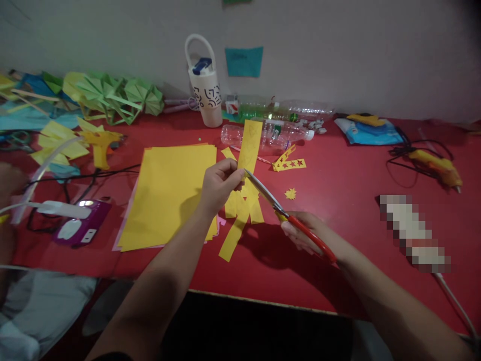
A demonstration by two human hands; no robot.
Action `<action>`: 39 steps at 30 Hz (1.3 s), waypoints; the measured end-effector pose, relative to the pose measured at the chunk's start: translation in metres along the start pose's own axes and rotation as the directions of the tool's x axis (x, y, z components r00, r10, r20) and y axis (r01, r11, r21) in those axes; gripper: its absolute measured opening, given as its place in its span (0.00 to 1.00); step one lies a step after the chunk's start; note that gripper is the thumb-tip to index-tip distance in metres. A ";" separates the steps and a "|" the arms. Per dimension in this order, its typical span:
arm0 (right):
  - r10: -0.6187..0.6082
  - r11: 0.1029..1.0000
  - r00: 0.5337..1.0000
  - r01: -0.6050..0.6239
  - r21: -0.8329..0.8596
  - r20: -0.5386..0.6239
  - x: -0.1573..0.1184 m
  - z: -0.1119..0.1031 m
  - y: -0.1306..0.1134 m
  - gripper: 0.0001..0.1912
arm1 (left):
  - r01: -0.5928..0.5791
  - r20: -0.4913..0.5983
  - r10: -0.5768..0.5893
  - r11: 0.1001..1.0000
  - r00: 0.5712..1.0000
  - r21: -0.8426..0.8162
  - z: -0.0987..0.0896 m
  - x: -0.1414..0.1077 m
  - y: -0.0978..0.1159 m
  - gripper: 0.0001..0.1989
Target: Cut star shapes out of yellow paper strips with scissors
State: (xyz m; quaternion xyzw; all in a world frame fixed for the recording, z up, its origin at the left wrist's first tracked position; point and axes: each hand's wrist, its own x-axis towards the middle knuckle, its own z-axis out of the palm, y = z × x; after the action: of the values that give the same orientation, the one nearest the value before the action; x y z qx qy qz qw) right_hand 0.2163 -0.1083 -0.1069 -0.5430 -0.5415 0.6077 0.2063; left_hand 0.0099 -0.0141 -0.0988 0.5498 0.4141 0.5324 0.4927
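Note:
Pinched in my left hand (222,184) is a yellow paper strip (251,143) that stands up from my fingers and bears faint pencil outlines. My right hand (302,230) grips a pair of scissors (291,216) with red handles. Their blade tips meet the strip's lower part, right beside my left fingertips. Beneath lie more yellow paper strips (233,240) on the red table. A small yellow paper star (290,193) lies to the right of them. Behind it is a strip with star-shaped holes (293,164).
A stack of yellow sheets (169,195) lies left. Plastic bottles (270,135) and a white tumbler (206,95) stand or lie along the wall. Yellow glue guns sit left (100,148) and right (438,168), near a purple power socket (80,225). A co-worker's arm (11,195) shows at left.

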 end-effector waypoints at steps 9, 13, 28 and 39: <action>-0.007 1.000 1.000 0.007 -0.005 0.017 0.002 -0.001 0.003 0.28 | 0.029 -0.009 -0.029 0.999 1.000 -0.013 0.000 0.000 -0.001 0.08; -0.004 1.000 1.000 0.004 0.004 0.018 0.004 -0.002 0.004 0.27 | 0.030 -0.010 -0.030 0.999 1.000 -0.017 0.000 0.000 -0.002 0.09; -0.113 0.989 0.992 0.107 0.100 0.053 0.009 0.005 0.011 0.29 | -0.019 -0.036 0.015 0.992 0.999 -0.127 0.009 -0.008 -0.010 0.05; -0.111 0.991 0.994 0.110 0.079 0.017 0.009 0.009 0.016 0.30 | 0.004 -0.019 -0.008 0.984 1.000 -0.177 0.010 -0.009 -0.014 0.04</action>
State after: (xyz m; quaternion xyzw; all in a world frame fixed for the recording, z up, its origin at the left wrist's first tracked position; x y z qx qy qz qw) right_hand 0.2107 -0.1096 -0.1268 -0.4972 -0.5487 0.6218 0.2550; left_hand 0.0197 -0.0216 -0.1136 0.4974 0.3717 0.5710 0.5370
